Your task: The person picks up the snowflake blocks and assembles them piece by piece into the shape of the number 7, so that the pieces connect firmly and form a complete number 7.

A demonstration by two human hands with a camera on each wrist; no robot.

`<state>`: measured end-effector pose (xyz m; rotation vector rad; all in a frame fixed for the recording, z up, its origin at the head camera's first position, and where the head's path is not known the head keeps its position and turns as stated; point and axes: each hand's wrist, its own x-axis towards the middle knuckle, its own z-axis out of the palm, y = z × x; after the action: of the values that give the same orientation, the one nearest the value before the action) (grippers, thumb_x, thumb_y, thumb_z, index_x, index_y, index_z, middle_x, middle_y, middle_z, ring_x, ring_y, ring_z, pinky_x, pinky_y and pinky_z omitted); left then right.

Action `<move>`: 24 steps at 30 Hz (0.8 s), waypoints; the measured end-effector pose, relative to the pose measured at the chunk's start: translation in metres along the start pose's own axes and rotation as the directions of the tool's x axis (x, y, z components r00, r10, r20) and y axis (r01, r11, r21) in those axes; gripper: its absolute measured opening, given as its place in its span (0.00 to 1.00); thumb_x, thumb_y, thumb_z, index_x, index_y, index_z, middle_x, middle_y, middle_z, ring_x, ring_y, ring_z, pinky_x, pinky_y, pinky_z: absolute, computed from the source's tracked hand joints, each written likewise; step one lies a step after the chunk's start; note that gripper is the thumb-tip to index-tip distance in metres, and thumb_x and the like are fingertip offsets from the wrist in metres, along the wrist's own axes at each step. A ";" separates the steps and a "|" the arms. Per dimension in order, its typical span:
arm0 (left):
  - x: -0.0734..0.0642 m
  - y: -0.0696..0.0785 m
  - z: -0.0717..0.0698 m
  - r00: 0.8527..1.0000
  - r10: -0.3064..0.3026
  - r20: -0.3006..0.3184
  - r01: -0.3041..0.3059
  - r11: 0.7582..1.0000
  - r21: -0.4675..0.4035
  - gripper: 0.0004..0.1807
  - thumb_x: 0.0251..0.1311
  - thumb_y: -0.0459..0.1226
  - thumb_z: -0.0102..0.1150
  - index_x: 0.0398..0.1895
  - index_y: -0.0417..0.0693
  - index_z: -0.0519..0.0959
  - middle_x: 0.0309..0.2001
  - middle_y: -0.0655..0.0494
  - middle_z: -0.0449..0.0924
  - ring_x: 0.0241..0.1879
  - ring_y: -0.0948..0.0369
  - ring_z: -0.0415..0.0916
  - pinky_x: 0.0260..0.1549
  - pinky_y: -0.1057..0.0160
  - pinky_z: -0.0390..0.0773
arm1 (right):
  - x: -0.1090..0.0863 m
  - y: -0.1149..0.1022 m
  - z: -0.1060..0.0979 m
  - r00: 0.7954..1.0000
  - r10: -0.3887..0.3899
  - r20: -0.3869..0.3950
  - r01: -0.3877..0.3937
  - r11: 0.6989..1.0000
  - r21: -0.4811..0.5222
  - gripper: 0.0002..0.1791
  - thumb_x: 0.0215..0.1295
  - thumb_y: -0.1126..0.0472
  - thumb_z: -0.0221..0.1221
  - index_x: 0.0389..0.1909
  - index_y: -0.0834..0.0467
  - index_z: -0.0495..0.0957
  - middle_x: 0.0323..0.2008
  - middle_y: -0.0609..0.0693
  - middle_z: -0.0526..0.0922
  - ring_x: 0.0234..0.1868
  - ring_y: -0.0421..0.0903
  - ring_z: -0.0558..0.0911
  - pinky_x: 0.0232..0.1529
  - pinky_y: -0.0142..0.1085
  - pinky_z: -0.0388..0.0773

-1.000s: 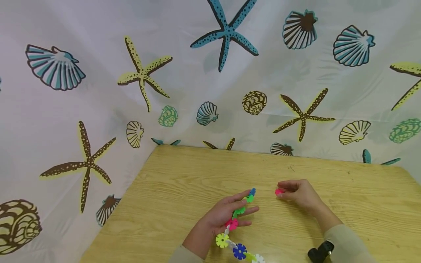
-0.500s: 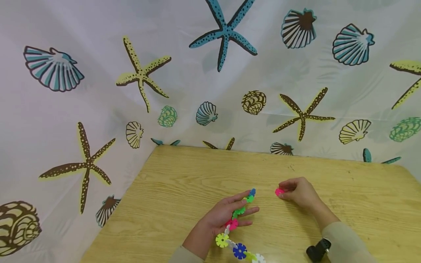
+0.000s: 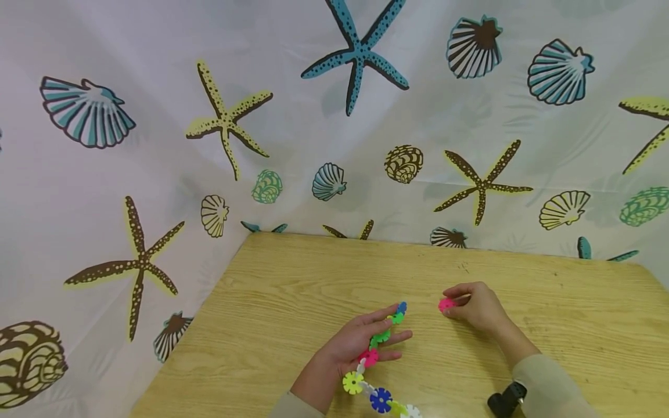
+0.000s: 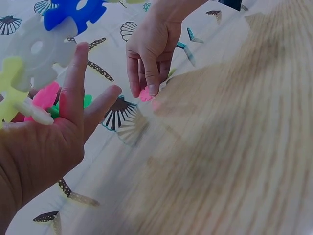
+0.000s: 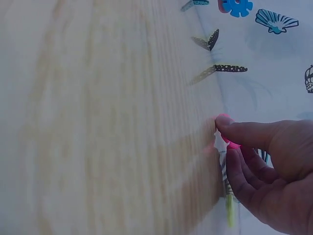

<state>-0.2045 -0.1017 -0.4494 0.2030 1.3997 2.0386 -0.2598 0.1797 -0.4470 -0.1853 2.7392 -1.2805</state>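
Note:
My left hand (image 3: 347, 341) holds a chain of interlocking plastic discs (image 3: 381, 400), pinching it near its upper end between thumb and index finger. The other fingers are spread. At that end sit a blue disc (image 3: 401, 307) and a green disc (image 3: 398, 318); pink, white, yellow and dark blue ones trail across the palm toward the front edge. To the right, my right hand (image 3: 482, 307) pinches a single pink notched disc (image 3: 446, 305) between thumb and fingertips, just above the wood. In the left wrist view this pink disc (image 4: 145, 94) is apart from the chain.
The wooden table (image 3: 292, 273) spreads under both hands. White cloth (image 3: 292, 116) printed with starfish and shells hangs behind it and on the left. A black wrist device (image 3: 507, 400) sits by the right sleeve. The chain's lower end runs out of the head view.
The right hand has moved very slightly, and the pink disc shows a little further right. My left hand and the chain keep nearly the same place.

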 end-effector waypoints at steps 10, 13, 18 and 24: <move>0.001 0.000 0.000 1.000 0.007 0.011 -0.007 1.000 0.003 0.25 0.79 0.41 0.43 0.76 0.52 0.64 0.79 0.42 0.52 0.67 0.51 0.73 0.52 0.58 0.84 | 0.000 0.000 0.002 0.999 -0.026 -0.022 0.025 0.998 -0.052 0.16 0.60 0.64 0.69 0.49 0.65 0.85 0.44 0.60 0.87 0.40 0.47 0.84 0.40 0.37 0.83; 0.001 -0.001 -0.001 1.000 0.008 0.012 -0.008 1.000 0.003 0.25 0.78 0.41 0.43 0.76 0.52 0.64 0.79 0.42 0.51 0.67 0.51 0.72 0.52 0.58 0.84 | 0.001 0.001 0.004 0.999 -0.027 -0.041 0.025 0.999 -0.047 0.16 0.62 0.63 0.68 0.50 0.64 0.85 0.44 0.59 0.88 0.41 0.47 0.85 0.41 0.36 0.83; 0.001 -0.001 0.000 1.000 0.002 0.007 -0.002 1.000 0.004 0.25 0.78 0.41 0.44 0.75 0.52 0.64 0.78 0.42 0.52 0.67 0.51 0.73 0.53 0.57 0.84 | 0.000 -0.001 0.007 0.997 -0.008 -0.075 0.009 1.000 0.018 0.18 0.62 0.60 0.69 0.51 0.64 0.84 0.45 0.58 0.88 0.44 0.48 0.86 0.43 0.35 0.83; 0.001 -0.001 0.000 1.000 -0.009 0.012 0.009 1.000 -0.010 0.25 0.78 0.41 0.44 0.76 0.52 0.63 0.78 0.41 0.52 0.67 0.51 0.72 0.52 0.58 0.84 | -0.002 -0.007 0.010 0.997 0.023 -0.075 -0.015 0.995 0.103 0.17 0.63 0.57 0.68 0.48 0.64 0.86 0.47 0.59 0.88 0.50 0.52 0.85 0.45 0.32 0.82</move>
<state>-0.2045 -0.1010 -0.4501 0.2043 1.3800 2.0337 -0.2558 0.1676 -0.4479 -0.1034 2.7216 -1.4472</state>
